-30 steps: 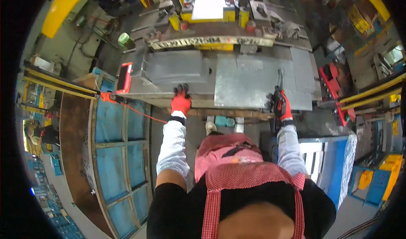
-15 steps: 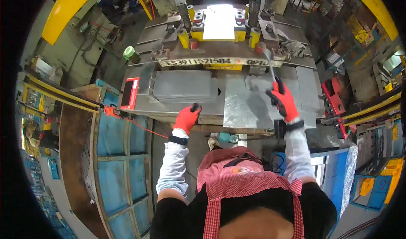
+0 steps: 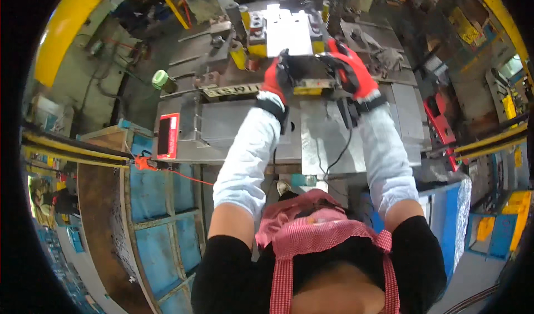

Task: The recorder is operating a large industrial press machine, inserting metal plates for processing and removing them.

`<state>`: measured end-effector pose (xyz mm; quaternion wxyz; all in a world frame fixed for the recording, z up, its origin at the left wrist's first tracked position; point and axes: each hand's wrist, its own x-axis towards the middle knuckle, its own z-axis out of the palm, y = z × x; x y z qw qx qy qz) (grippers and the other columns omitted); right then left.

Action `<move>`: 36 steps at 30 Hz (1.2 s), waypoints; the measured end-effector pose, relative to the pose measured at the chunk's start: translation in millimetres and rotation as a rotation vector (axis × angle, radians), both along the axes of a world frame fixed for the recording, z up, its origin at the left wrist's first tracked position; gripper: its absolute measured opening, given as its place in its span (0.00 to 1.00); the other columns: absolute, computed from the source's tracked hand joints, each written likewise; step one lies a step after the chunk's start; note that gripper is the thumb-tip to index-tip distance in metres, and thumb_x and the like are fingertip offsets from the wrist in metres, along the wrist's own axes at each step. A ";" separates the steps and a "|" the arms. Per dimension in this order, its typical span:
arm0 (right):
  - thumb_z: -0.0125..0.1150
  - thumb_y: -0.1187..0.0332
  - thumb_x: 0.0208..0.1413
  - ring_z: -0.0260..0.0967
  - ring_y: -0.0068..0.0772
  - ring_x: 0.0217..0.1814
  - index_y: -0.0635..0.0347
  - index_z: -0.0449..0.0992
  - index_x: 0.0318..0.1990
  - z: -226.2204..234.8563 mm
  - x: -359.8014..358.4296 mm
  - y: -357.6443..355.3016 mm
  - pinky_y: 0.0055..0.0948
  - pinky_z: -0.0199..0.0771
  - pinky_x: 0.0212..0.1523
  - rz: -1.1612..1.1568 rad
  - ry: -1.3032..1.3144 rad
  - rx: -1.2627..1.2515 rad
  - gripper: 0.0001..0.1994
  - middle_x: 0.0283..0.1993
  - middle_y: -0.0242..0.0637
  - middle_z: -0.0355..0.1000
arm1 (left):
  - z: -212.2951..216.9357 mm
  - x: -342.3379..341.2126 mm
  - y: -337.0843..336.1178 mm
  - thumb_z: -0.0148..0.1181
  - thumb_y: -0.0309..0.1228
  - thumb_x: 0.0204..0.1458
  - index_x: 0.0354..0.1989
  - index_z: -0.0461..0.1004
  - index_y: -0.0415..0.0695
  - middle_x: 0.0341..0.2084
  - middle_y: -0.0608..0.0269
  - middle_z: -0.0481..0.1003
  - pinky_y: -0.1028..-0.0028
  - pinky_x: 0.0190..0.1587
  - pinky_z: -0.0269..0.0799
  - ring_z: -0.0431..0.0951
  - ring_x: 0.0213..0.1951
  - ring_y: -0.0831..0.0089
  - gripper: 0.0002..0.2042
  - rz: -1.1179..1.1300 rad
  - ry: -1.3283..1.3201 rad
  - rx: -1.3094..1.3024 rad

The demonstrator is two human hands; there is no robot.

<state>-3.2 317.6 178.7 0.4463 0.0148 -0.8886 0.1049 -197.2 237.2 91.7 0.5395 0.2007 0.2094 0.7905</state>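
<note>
Both my hands wear red gloves with dark palms and reach to the front of the press. My left hand [image 3: 276, 79] is near the front left corner of a bright metal sheet [image 3: 288, 33], its fingers stretched forward. My right hand [image 3: 353, 72] is by the sheet's front right corner, fingers apart. The sheet lies on the die between yellow posts [image 3: 238, 55]. Whether my fingertips touch it, I cannot tell. Between my hands is a dark area that I cannot make out. No hand tool shows now. Black straps with dangling cords circle both wrists.
A stack of grey sheets [image 3: 225, 119] lies on the front left of the table, beside a red-framed panel [image 3: 168, 136]. Another pale sheet [image 3: 328, 141] lies at the front right. A green-topped container [image 3: 160, 79] stands left; a rag [image 3: 389, 58] lies at the right.
Both my hands have moved forward from the table's front to the bright sheet at the die. The long grey tool in my right hand earlier is out of sight.
</note>
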 end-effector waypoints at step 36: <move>0.56 0.71 0.42 0.58 0.17 0.27 0.60 0.59 0.57 -27.0 119.7 -138.6 0.17 0.62 0.31 0.330 -0.436 -1.565 0.30 0.33 0.27 0.66 | 91.7 -63.3 -110.5 0.50 0.30 0.48 0.44 0.70 0.39 0.45 0.59 0.70 0.73 0.50 0.62 0.68 0.47 0.71 0.15 -0.211 1.515 0.034</move>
